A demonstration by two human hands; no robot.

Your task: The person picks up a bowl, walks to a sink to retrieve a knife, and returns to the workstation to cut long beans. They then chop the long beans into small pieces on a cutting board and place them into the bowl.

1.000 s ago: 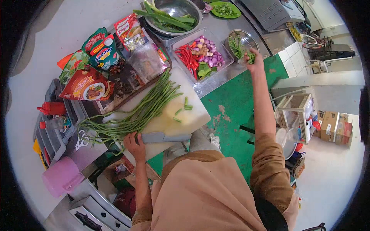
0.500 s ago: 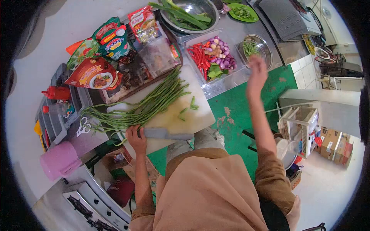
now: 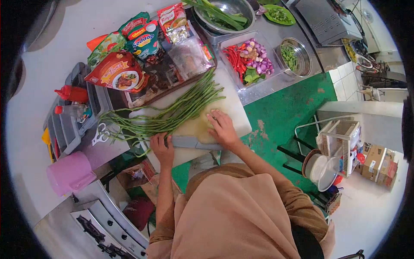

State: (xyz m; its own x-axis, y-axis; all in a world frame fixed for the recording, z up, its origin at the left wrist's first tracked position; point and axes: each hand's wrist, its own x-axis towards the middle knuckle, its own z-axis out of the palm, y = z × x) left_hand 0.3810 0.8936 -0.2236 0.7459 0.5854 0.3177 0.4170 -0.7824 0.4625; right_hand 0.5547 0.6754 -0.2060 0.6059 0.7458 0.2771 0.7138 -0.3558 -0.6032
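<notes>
My right hand [image 3: 222,128] lies palm down on the white cutting board [image 3: 237,113], its fingers apart, over the spot where short cut pieces lay; any pieces under it are hidden. Long green beans [image 3: 185,105] stretch across the board in a loose bundle. At their lower edge, my left hand [image 3: 162,149] has its fingers curled close together, beside the left end of a grey knife [image 3: 189,142]; what they hold is hidden. A steel bowl [image 3: 307,60] at the upper right contains cut green pieces [image 3: 289,57].
A clear tray [image 3: 239,85] holds chillies, shallots and leaves. Seasoning packets [image 3: 116,73] stand behind the beans. White scissors [image 3: 100,134] and a pink jug [image 3: 70,172] are at left. A large bowl [image 3: 248,21] of greens and a green plate [image 3: 291,19] are at the back.
My right hand has come back from the steel bowl to the board and no longer holds green pieces. My left hand stays by the knife's end. The view has shifted slightly.
</notes>
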